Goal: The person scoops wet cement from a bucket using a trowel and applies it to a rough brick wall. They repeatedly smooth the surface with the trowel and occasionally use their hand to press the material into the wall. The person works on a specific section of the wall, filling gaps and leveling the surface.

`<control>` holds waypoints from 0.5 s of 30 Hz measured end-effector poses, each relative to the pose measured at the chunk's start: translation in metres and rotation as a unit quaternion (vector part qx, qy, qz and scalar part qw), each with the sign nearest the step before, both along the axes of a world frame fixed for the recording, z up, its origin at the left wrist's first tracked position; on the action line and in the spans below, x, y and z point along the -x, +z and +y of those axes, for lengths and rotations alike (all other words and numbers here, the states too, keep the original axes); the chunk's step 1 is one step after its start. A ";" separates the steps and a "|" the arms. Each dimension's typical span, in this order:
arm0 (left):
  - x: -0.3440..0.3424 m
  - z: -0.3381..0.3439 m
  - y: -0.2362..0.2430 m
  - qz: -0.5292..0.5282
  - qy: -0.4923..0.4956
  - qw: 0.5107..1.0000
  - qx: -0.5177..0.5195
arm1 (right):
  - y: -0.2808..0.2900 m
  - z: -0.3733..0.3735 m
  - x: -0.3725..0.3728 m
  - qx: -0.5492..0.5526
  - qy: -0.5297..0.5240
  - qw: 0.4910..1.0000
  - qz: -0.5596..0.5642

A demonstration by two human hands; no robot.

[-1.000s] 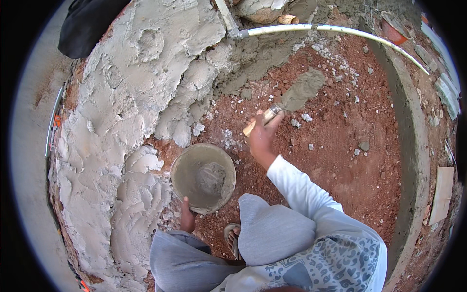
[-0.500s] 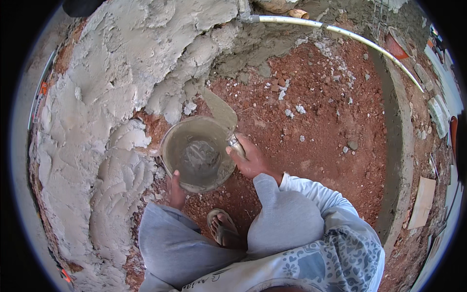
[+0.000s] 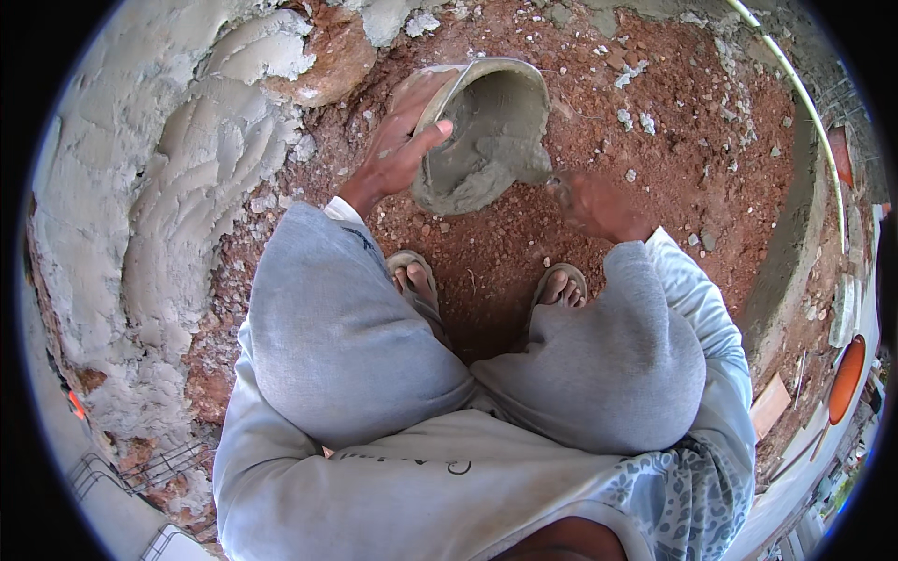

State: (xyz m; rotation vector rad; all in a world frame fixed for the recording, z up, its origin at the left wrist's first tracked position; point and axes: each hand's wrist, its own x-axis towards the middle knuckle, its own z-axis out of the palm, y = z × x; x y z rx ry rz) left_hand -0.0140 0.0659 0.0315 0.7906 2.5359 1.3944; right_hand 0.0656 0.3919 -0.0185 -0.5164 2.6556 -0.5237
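My left hand (image 3: 398,150) grips the rim of a round bucket (image 3: 524,98), thumb over the edge and fingers along its outside. The bucket is tilted, its mouth turned toward me. Wet grey mortar (image 3: 491,173) has gathered along the lower side of its inner wall. To the right of the bucket, my right hand (image 3: 603,206) is closed round the handle of a trowel (image 3: 558,189). Motion smears this hand, and the blade cannot be made out against the mortar at the bucket's edge.
Reddish soil (image 3: 655,122) with small stones lies around the bucket. Rough grey mortar (image 3: 178,187) covers the left side. A pale pipe (image 3: 800,89) curves along the upper right, beyond a low concrete edge (image 3: 781,243). My sandalled feet (image 3: 564,285) stand just below the bucket.
The bucket has gone from standing upright to tilted toward me, with my left hand now on its upper left rim. My right hand and the trowel have swung to the bucket's lower right. My view has shifted.
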 end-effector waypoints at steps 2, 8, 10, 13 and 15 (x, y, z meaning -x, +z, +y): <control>-0.001 0.003 0.005 0.031 -0.038 0.998 0.037 | -0.021 -0.016 -0.022 0.114 -0.007 0.991 -0.064; 0.003 -0.004 0.000 -0.124 0.066 0.987 -0.079 | 0.030 -0.041 -0.027 0.365 -0.166 0.780 -0.481; 0.004 -0.011 -0.020 -0.206 0.137 0.954 -0.170 | 0.034 -0.040 -0.029 0.421 -0.187 0.744 -0.484; -0.005 -0.010 0.002 -0.263 0.241 0.910 -0.212 | 0.042 -0.034 -0.034 0.515 -0.210 0.715 -0.423; -0.017 -0.028 0.001 -0.257 0.288 0.891 -0.239 | 0.051 -0.030 -0.035 0.549 -0.248 0.717 -0.351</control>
